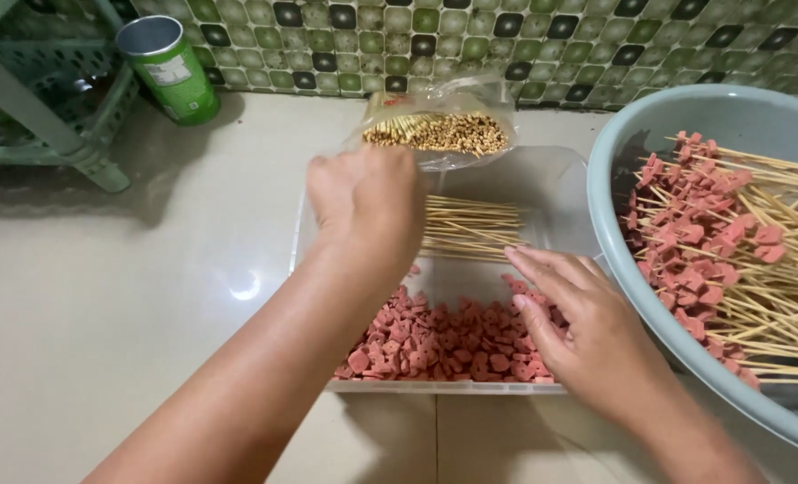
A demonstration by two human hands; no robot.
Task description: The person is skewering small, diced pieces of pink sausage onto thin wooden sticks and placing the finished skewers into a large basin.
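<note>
The left hand [368,202] reaches over the far part of the clear tray [560,184], right above the loose bamboo sticks [471,229]. Its fingers are curled down toward the sticks, but the back of the hand hides them, so I cannot tell if they pinch a stick. The right hand [587,332] rests at the near right side of the tray, fingers [542,273] flat and loose on the pink meat pieces [444,345], holding nothing that shows.

To pick well here, it looks best to pinch just one stick near its end, lift it straight so the others stay in a row, and keep the pointed tip away from the other hand. One meat piece should be held still between thumb and finger.

The sticks are thin, straight, pale yellow and hard. The meat pieces are small, chunky, soft-looking and smooth. The tray is see-through plastic with low walls. A crinkly clear bag of more sticks [435,130] lies at its far edge. On the right, a big round grey-blue bowl [614,152] holds many finished skewers [731,251]. A shiny green can [168,67] stands far left on the smooth pale worktop [130,296].
</note>
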